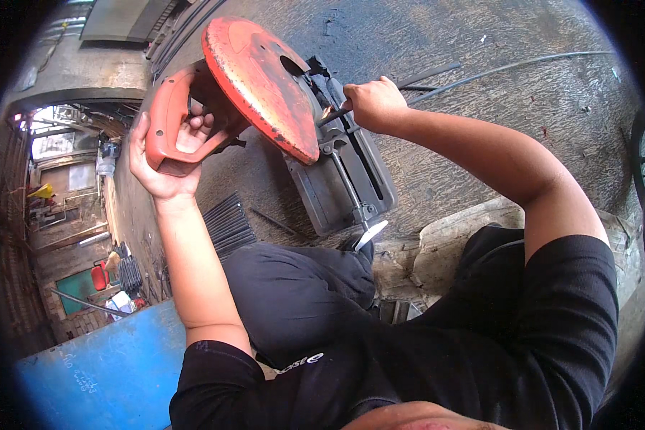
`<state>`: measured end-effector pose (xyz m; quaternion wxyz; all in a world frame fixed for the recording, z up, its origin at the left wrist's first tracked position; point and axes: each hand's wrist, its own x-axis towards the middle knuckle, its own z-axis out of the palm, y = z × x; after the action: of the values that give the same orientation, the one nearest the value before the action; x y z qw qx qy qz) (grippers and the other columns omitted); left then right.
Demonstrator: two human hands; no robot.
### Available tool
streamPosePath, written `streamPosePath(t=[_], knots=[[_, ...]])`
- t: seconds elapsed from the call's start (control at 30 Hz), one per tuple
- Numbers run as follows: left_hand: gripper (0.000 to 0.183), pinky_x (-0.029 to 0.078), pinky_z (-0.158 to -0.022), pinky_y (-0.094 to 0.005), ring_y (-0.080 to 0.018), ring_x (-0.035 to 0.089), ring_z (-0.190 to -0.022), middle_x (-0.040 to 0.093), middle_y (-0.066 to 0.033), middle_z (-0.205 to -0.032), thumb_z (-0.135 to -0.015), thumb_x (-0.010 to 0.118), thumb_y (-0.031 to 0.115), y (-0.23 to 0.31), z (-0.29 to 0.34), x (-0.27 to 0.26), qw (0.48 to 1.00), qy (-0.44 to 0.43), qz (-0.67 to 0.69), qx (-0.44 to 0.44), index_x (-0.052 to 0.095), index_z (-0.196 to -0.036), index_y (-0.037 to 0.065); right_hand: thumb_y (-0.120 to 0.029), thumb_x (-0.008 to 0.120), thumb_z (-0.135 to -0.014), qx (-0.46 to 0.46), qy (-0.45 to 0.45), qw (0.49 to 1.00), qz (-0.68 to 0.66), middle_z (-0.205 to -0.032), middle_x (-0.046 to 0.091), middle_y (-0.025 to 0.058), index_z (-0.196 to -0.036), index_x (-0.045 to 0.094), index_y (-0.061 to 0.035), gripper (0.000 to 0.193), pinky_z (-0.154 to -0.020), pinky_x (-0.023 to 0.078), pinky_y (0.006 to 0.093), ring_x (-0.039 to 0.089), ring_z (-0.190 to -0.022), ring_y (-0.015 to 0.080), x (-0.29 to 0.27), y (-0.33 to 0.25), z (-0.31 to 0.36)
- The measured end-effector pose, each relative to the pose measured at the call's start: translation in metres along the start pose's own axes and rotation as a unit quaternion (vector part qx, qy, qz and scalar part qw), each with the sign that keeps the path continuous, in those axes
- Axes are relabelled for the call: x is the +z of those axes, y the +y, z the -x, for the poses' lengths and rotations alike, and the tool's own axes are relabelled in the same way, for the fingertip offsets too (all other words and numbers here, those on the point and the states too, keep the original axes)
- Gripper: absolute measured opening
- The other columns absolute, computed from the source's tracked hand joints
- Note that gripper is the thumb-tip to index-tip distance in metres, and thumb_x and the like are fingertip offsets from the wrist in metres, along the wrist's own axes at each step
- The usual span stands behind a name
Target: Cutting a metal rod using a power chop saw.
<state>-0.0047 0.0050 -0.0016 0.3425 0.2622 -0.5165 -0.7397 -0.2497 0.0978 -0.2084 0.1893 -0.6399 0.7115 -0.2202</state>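
Nearest is a blue panel (115, 369) at lower left, beside the person's dark trousers (301, 294). Next, a bundle of thin dark rods (228, 223) lies on the concrete floor (480, 64), just by the knee. The left hand (168, 161) is closed round the orange handle (172, 122) of a chop saw, fingers through the grip. The orange blade guard (261, 82) is raised and tilted over the grey saw base (344, 183) w/ its vise screw. The right hand (373, 104) is closed on a thin steel rod (480, 72), approx. at the blade; the rod runs far to the right over the floor.
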Motion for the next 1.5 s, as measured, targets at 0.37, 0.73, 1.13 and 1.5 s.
streamPosePath(t=[0.37, 0.73, 1.13, 1.5], knots=[[0.059, 0.038, -0.092, -0.0427, -0.0268, 0.049, -0.089, 0.055, -0.0209, -0.102, -0.092, 0.043, 0.040, -0.001, 0.000, 0.003, 1.000, 0.003, 0.001, 0.001, 0.047, -0.125, -0.009, -0.024, 0.057, -0.085, -0.006, 0.007, 1.000, 0.006, -0.083, 0.069, 0.0114, -0.093, 0.063, -0.0120, 0.015, -0.081, 0.041, 0.0432, 0.067, -0.085, 0.0286, 0.005, 0.003, -0.002], [0.061, 0.037, -0.095, -0.0441, -0.0277, 0.049, -0.090, 0.055, -0.0215, -0.101, -0.092, 0.043, 0.041, -0.001, 0.000, 0.001, 1.000, -0.001, 0.001, 0.001, 0.046, -0.125, -0.009, -0.024, 0.056, -0.086, -0.008, 0.012, 1.000, 0.012, -0.084, 0.069, 0.0115, -0.094, 0.063, -0.0118, 0.016, -0.083, 0.041, 0.0428, 0.067, -0.086, 0.0285, 0.010, 0.007, -0.005], [0.059, 0.037, -0.095, -0.0439, -0.0273, 0.050, -0.090, 0.055, -0.0223, -0.102, -0.093, 0.042, 0.040, -0.001, 0.000, 0.000, 0.999, -0.023, 0.023, -0.004, 0.046, -0.126, -0.009, -0.028, 0.056, -0.087, -0.002, -0.006, 1.000, 0.017, -0.084, 0.069, 0.0114, -0.094, 0.063, -0.0134, 0.018, -0.082, 0.041, 0.0423, 0.067, -0.086, 0.0285, 0.014, 0.012, -0.012], [0.058, 0.036, -0.095, -0.0440, -0.0273, 0.050, -0.089, 0.056, -0.0226, -0.102, -0.093, 0.042, 0.039, 0.000, -0.001, -0.001, 1.000, -0.014, 0.025, 0.000, 0.048, -0.125, -0.009, -0.020, 0.055, -0.085, -0.013, 0.007, 1.000, -0.002, -0.083, 0.069, 0.0114, -0.092, 0.062, -0.0114, 0.012, -0.084, 0.040, 0.0458, 0.066, -0.086, 0.0298, 0.012, 0.009, -0.008]])
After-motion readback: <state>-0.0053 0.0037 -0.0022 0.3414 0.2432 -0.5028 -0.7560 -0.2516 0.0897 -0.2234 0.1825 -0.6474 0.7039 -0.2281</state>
